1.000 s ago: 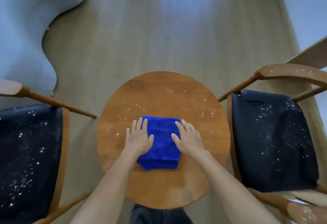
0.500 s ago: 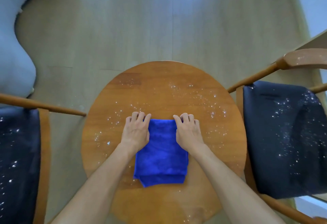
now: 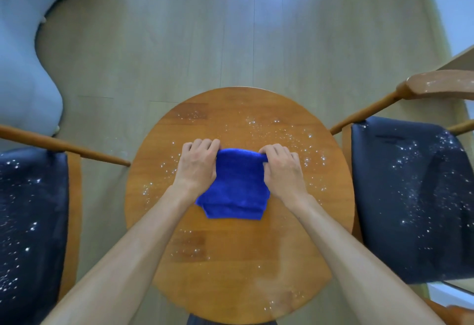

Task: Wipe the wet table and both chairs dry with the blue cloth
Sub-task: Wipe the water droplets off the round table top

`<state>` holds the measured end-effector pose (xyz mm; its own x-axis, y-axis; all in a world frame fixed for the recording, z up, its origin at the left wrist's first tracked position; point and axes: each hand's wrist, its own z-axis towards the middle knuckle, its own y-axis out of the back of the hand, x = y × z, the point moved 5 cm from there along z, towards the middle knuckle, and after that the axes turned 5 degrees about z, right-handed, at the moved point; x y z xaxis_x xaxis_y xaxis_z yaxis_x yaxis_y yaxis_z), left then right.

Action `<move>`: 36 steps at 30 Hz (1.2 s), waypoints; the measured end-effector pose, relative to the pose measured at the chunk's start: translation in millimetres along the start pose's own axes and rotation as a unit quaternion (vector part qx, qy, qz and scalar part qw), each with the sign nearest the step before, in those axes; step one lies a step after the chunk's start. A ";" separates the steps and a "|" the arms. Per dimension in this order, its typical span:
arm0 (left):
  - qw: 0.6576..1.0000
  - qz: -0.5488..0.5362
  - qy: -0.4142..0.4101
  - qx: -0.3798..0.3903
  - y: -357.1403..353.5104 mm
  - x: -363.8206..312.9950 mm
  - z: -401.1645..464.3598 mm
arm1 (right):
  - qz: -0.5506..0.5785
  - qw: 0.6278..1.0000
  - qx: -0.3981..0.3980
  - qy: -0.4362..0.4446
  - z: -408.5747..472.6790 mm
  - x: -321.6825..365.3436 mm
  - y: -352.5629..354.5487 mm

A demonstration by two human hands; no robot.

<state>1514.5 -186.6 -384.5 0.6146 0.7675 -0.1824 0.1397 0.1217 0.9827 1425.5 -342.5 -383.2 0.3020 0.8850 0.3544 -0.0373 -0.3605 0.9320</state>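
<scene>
The cloth (image 3: 234,186) lies mid-surface (image 3: 230,260), a hand at each far corner, one chair (image 3: 30,222) left, another chair (image 3: 410,196) right.

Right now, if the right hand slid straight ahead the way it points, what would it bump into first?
Probably only water drops on the table. The right hand grips the blue cloth; nothing solid shows ahead before the far rim, then floor.

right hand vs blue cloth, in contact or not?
Touching. The head view shows the right hand with its fingers curled over the far edge of the blue cloth, gripping it on the table.
</scene>
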 end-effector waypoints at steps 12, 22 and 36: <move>0.997 0.032 -0.037 0.068 -32.2 -2.2 -110.0 | -0.001 0.990 0.012 0.142 -96.6 15.4 -31.1; 0.989 -0.049 0.140 0.023 -34.5 15.6 -103.7 | -0.086 0.976 0.141 0.141 -51.7 34.6 -81.7; 0.996 -0.032 0.077 0.011 -84.0 -5.6 -84.3 | -0.071 0.997 -0.009 -0.011 -88.7 31.6 -114.4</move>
<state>1433.8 -148.1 -463.2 0.4772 0.8464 -0.2363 0.1926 0.1616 0.9679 1354.8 -247.1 -471.9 0.3266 0.9199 0.2171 -0.0099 -0.2264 0.9740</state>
